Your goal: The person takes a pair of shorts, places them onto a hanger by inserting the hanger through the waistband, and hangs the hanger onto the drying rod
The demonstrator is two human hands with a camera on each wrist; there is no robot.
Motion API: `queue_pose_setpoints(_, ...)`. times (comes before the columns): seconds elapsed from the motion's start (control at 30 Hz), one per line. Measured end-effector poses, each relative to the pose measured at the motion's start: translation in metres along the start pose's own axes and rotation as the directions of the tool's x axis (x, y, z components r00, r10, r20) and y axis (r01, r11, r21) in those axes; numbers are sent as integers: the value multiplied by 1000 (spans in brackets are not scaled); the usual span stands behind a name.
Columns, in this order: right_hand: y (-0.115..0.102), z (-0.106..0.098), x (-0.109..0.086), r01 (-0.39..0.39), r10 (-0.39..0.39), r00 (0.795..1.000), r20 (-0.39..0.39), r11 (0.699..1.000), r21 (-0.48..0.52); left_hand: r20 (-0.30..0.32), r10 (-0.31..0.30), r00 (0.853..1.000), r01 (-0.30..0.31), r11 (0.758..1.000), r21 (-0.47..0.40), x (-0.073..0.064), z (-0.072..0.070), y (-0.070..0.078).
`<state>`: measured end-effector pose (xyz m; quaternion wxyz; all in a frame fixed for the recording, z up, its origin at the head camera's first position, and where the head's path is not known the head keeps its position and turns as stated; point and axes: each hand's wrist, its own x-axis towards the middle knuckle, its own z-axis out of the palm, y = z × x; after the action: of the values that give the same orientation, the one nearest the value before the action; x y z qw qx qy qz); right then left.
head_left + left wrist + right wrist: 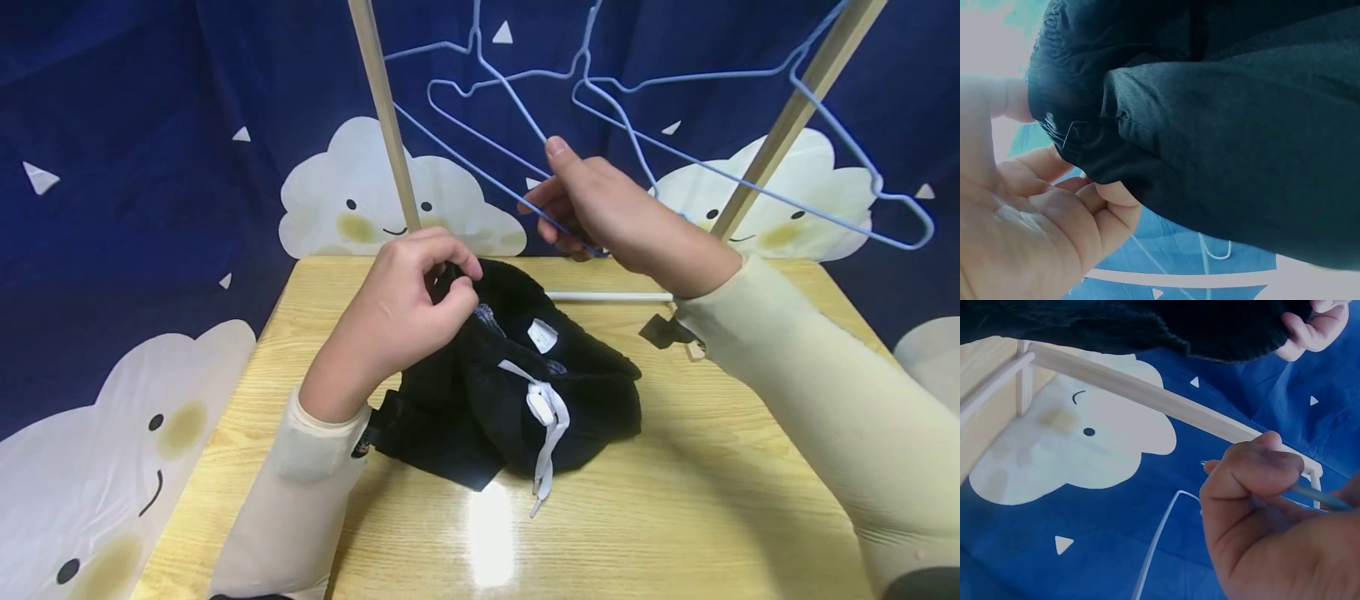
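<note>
My left hand (pixel 397 308) pinches the waistband of black drawstring shorts or pants (pixel 442 400) that slump on the table. A white drawstring (pixel 557 425) hangs from the front, and a white label (pixel 543 336) shows inside the open waist. In the left wrist view, the thumb and fingers of that hand lie on either side of the gathered black waistband (pixel 1054 69). Above and to the right, my right hand (pixel 622 208) grips a blue wire hanger (pixel 528 115) between thumb and fingers. In the right wrist view, thumb and forefinger pinch its wire (pixel 1322 495).
More blue hangers (pixel 705 77) hang behind my right hand, between two wooden posts (pixel 386 104) of a rack. A white bar (pixel 607 297) runs low behind the garment. The wooden table (pixel 637 533) ends at a blue cloud-print curtain (pixel 142 192).
</note>
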<state>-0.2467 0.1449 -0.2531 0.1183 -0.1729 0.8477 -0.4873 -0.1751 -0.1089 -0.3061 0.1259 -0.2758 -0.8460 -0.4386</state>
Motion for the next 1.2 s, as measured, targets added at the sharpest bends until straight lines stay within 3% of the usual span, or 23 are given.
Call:
queue_pose_setpoints(0.23, 1, -9, -18, 7, -9, 998, -56, 1000, -26, 3, -31, 1000, 31, 999, 11, -1, -2, 0)
queue_pose_setpoints(0.47, 12, -17, -38, 40, -45, 997, -64, 996, -76, 2, -45, 999, 45, 999, 15, -2, -3, -1)
queue_pose_setpoints(0.7, 30, -21, -64, 58, -62, 996, -64, 996, -70, -3, -49, 999, 49, 999, 16, -2, -5, -2)
queue_pose_setpoints(1.07, 67, -36, -108, 146, -148, 987, -61, 989, -34, -10, -48, 999, 48, 998, 32, 1, -6, -2)
queue_pose_setpoints(1.2, 78, -42, -117, 174, -173, 983, -56, 985, 17, -12, -59, 998, 60, 998, 36, 1, -8, -3)
